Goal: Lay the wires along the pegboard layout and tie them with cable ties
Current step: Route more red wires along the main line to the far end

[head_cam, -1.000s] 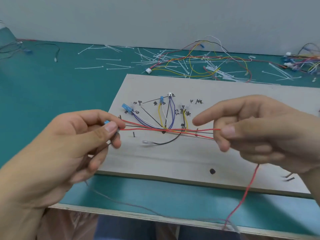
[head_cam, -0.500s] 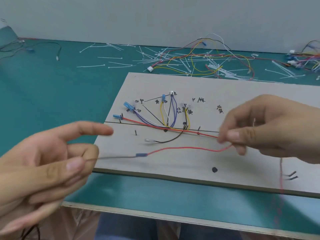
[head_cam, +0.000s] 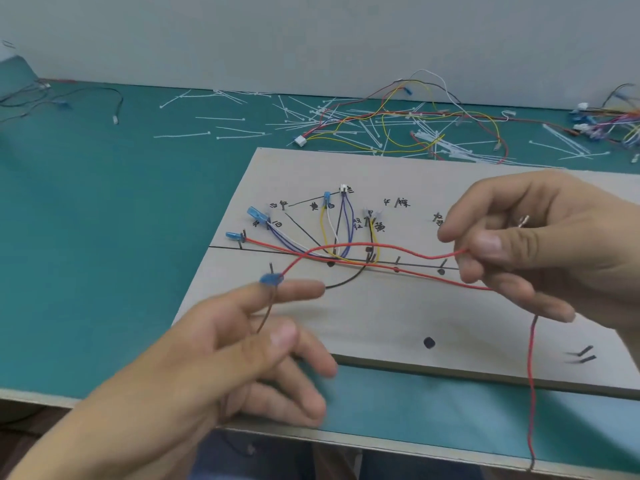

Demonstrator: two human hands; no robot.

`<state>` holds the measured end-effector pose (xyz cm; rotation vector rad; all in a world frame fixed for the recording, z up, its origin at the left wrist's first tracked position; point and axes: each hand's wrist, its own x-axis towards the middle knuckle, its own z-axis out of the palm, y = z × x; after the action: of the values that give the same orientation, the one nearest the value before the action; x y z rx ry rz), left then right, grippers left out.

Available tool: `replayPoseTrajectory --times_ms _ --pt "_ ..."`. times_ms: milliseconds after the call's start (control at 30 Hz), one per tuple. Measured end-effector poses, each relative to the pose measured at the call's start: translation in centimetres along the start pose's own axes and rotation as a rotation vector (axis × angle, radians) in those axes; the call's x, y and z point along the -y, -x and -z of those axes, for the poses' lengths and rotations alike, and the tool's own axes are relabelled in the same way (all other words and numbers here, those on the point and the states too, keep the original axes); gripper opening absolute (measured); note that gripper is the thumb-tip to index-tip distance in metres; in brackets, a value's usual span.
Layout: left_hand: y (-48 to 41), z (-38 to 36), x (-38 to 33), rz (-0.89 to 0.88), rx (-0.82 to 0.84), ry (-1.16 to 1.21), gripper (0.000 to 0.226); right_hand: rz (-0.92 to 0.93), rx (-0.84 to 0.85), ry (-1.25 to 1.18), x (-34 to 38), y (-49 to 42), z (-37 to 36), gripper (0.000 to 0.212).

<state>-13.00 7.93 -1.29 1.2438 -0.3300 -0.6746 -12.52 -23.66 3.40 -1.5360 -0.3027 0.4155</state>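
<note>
The beige pegboard (head_cam: pixel 398 317) lies on the green table, with black pegs, drawn lines and handwritten labels. Several wires (head_cam: pixel 332 237) in red, yellow, white, purple and black lie along it, ending in blue connectors (head_cam: pixel 256 215). A loose red wire (head_cam: pixel 363 244) arches over them. Its blue splice (head_cam: pixel 272 279) sits at the index fingertip of my left hand (head_cam: pixel 221 358). A brown lead drops from the splice, held between that finger and the thumb. My right hand (head_cam: pixel 540 244) pinches the red wire's other end; a dark red tail (head_cam: pixel 531 393) hangs from it past the table edge.
Loose white cable ties (head_cam: pixel 221 119) are scattered across the back of the table. A tangle of red, yellow and white harness wires (head_cam: pixel 408 123) lies behind the board, and more coloured wires (head_cam: pixel 616 119) at the far right. Black leads (head_cam: pixel 52 98) lie at the far left.
My left hand has moved up and right, bringing the blue splice over the board's left part. The red wire now arches above the laid wires. My right hand stayed near the board's right side.
</note>
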Motion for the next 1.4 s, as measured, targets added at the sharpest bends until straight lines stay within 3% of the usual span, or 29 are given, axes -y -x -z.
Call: replayPoseTrajectory --times_ms 100,267,467,600,700,800,900,1000,1100,1267,1400 --pt "-0.8 0.6 0.1 -0.086 -0.140 0.054 0.064 -0.014 -0.060 0.028 -0.4 -0.3 0.3 0.039" --pt "-1.2 2.0 -0.7 -0.193 -0.323 -0.068 0.050 -0.061 -0.129 0.107 -0.7 -0.7 0.6 0.050" --pt "-1.5 4.0 -2.8 -0.318 -0.405 -0.334 0.051 0.041 -0.239 -0.098 -0.2 -1.9 0.9 0.015" --pt "-3.1 5.5 -3.3 -0.301 -0.486 -0.451 0.024 0.061 -0.265 -0.046 -0.1 -3.6 0.8 0.011" --pt "-4.3 6.3 -2.8 -0.238 -0.540 -0.507 0.011 0.029 -0.252 0.066 -0.1 -4.6 0.8 0.020" --pt "-4.7 6.7 -2.2 -0.182 -0.577 -0.626 0.015 0.027 -0.250 0.115 -0.4 -5.0 1.0 0.018" --pt "-4.8 7.1 -1.8 -0.185 -0.622 -0.907 0.020 0.019 -0.253 0.101 -1.0 -5.3 1.2 0.016" --pt "-4.9 6.8 -1.6 -0.183 -0.578 -1.097 0.019 -0.001 -0.232 0.079 -1.3 -5.1 1.3 0.016" --pt "-4.9 6.5 -1.8 -0.166 -0.512 -1.109 0.020 0.004 -0.195 0.078 -1.1 -4.5 1.7 0.019" --pt "-4.8 6.1 -1.6 -0.223 -0.407 -1.170 0.023 -0.048 -0.147 0.145 -1.0 -3.6 1.9 0.046" --pt "-4.8 6.3 -1.1 -0.253 -0.356 -1.228 0.023 -0.066 -0.163 0.217 -0.9 -3.3 1.5 0.044"
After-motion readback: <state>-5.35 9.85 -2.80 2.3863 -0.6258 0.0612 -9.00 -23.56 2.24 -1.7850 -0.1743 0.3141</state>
